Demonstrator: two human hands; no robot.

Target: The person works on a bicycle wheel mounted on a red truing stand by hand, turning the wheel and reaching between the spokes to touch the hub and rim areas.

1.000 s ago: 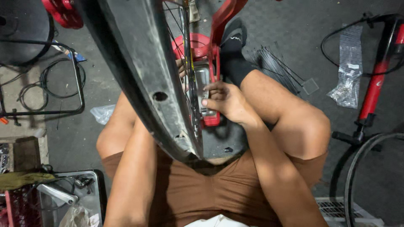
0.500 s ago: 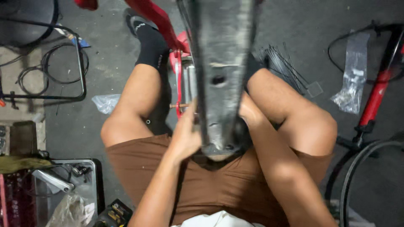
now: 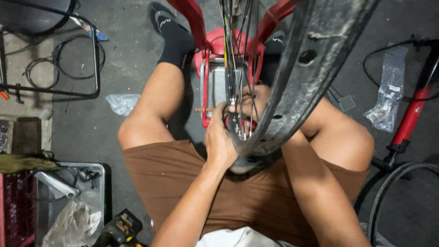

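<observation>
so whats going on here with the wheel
A person sits on the floor with a bicycle wheel rim held upright in a red stand between their knees. The left hand is at the spokes near the bottom of the rim, fingers curled against them. The right hand is mostly hidden behind the rim and spokes, so its grip cannot be made out. A metal tray of parts sits on the floor to the person's left, and a red floor pump lies to the right.

Around one bicycle rim (image 3: pixel 292 91): two hands, two black socks, two clear plastic bags, one red floor pump (image 3: pixel 411 119).
</observation>
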